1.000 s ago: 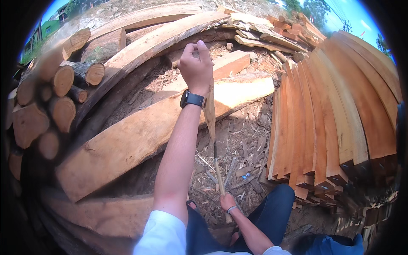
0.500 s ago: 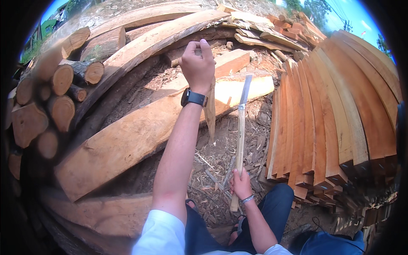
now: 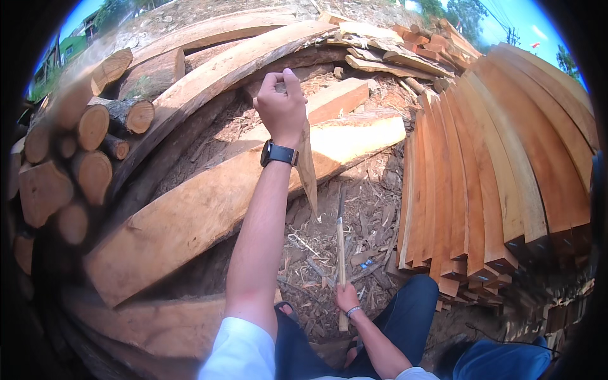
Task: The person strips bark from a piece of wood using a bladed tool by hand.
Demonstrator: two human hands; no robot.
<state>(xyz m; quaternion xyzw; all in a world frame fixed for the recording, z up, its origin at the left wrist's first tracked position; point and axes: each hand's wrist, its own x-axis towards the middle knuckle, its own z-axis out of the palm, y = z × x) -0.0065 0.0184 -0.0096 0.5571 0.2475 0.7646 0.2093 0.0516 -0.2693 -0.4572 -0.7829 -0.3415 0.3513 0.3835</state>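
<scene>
My left hand (image 3: 282, 109) is raised in front of me, its fingers curled closed around a wooden stake (image 3: 306, 174). The stake hangs down past the wrist and tapers to a pale point; its upper part is hidden behind the hand. Low in front of my knees, my right hand (image 3: 346, 298) grips the wooden handle of a long-handled machete (image 3: 341, 253). The machete's narrow metal blade points away from me and shows almost edge-on, just right of the stake's tip. In this view a gap shows between blade and stake.
A thick squared beam (image 3: 190, 218) lies diagonally behind my left arm. Cut logs (image 3: 94, 126) are piled at the left. Stacked reddish planks (image 3: 468, 183) rise close on the right. Chips and bark litter the ground (image 3: 316, 253). Blue cloth (image 3: 503, 362) is at the lower right.
The machete has come down and slightly left, its blade turning from broadside to nearly edge-on. My right hand is lower. My left hand, with the stake, has shifted a little left and down.
</scene>
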